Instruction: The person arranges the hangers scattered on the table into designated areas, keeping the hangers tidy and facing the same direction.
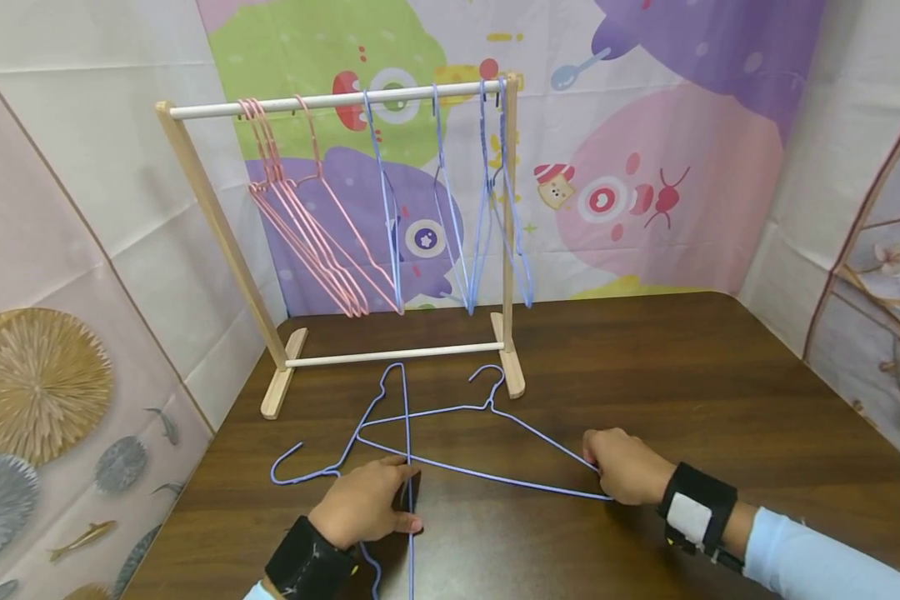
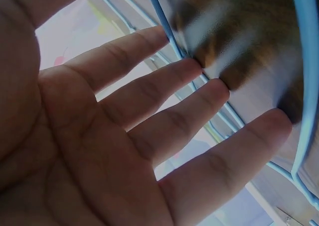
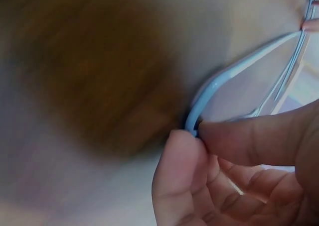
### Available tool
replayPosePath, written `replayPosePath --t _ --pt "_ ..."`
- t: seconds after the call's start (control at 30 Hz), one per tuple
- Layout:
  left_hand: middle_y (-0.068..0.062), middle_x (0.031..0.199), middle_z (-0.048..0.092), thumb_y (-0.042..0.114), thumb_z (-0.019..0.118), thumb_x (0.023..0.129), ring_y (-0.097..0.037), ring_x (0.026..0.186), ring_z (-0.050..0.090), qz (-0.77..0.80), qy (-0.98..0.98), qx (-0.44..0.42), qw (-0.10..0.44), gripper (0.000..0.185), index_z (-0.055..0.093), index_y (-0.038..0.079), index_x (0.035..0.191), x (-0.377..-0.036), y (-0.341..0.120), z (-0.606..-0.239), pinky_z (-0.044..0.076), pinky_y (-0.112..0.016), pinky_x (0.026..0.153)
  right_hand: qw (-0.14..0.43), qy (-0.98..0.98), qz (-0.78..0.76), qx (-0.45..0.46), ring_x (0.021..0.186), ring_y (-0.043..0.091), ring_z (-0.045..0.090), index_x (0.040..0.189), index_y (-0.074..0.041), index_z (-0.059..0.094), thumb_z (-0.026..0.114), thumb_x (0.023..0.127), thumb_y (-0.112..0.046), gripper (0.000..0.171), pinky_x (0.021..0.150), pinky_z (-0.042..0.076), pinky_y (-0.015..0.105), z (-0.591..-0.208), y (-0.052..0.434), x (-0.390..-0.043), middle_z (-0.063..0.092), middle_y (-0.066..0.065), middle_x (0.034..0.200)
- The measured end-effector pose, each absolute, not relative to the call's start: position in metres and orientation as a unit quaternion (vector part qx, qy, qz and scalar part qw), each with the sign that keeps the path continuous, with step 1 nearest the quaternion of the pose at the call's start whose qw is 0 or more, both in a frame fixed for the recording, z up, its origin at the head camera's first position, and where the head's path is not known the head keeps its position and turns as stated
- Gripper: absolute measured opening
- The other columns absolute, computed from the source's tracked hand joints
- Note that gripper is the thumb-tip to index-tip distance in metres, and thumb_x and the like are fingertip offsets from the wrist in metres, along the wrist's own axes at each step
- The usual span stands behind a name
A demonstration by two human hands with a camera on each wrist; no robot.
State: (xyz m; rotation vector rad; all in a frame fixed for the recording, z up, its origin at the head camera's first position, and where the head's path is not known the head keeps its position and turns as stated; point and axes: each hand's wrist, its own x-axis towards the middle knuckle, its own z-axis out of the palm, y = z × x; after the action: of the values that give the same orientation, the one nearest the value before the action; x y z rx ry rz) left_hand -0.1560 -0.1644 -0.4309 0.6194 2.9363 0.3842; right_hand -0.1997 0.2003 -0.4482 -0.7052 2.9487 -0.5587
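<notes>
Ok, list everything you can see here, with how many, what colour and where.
Blue hangers on table: two, light blue wire, lying crossed on the table in front of the rack.
Pink hangers: a bunch, exact count unclear, pink wire, hanging at the left of the rail.
Blue hangers on rail: several, exact count unclear, light blue wire, hanging at the middle and right of the rail.
Rack: one, pale wood with white rails, at the back of the table.
Table: one, dark brown wood.
Backdrop: one, cartoon print in purple, pink and green, behind the rack.
Left hand: fingers straight, resting on the crossed hangers.
Right hand: pinches the right corner of one table hanger.
</notes>
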Motion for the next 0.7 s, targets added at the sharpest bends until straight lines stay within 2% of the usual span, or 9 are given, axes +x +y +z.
replayPosePath --t 0.23,0.37,0.53,0.6,0.7 --pt "-0.022 0.140 0.060 0.034 0.092 0.073 -0.044 0.128 0.057 0.142 0.966 0.198 0.083 0.072 0.066 0.008 0.135 -0.157 -0.170 -0.428 0.047 -0.062 0.102 0.033 0.958 -0.172 -0.227 0.061 0.015 0.047 0.078 -0.011 0.055 0.066 0.075 0.015 0.029 0.052 0.040 0.030 -0.446 0.213 -0.209 0.049 -0.004 0.070" --pt "-0.019 0.135 0.064 0.036 0.086 0.081 -0.041 0.124 0.060 0.142 0.965 0.213 0.053 0.061 0.068 0.005 0.130 -0.164 -0.174 -0.426 0.049 -0.060 0.099 0.032 0.955 -0.179 -0.233 0.061 0.014 0.049 0.077 -0.012 0.057 0.069 0.080 0.009 0.024 0.053 0.042 0.030 -0.444 0.213 -0.213 0.051 -0.004 0.070" --pt "-0.017 0.123 0.068 0.034 0.083 0.086 -0.039 0.115 0.065 0.130 0.969 0.212 0.006 0.057 0.068 -0.001 0.128 -0.195 -0.171 -0.423 0.054 -0.056 0.094 0.013 0.956 -0.181 -0.229 0.058 0.011 0.049 0.072 -0.013 0.059 0.077 0.083 -0.002 0.024 0.052 0.043 0.030 -0.446 0.207 -0.222 0.052 -0.006 0.066" --pt "-0.017 0.120 0.069 0.035 0.084 0.086 -0.039 0.113 0.065 0.113 0.973 0.199 0.001 0.057 0.068 0.000 0.128 -0.210 -0.169 -0.424 0.055 -0.056 0.091 0.003 0.959 -0.167 -0.228 0.056 0.012 0.050 0.071 -0.013 0.059 0.077 0.082 -0.001 0.024 0.051 0.043 0.031 -0.447 0.203 -0.224 0.053 -0.005 0.065" --pt "-0.015 0.108 0.070 0.036 0.084 0.086 -0.037 0.103 0.067 0.088 0.980 0.176 0.000 0.048 0.071 0.002 0.117 -0.231 -0.168 -0.427 0.057 -0.056 0.081 -0.005 0.965 -0.135 -0.226 0.056 0.014 0.051 0.067 -0.014 0.057 0.074 0.081 0.002 0.027 0.050 0.045 0.033 -0.450 0.196 -0.227 0.053 -0.004 0.063"
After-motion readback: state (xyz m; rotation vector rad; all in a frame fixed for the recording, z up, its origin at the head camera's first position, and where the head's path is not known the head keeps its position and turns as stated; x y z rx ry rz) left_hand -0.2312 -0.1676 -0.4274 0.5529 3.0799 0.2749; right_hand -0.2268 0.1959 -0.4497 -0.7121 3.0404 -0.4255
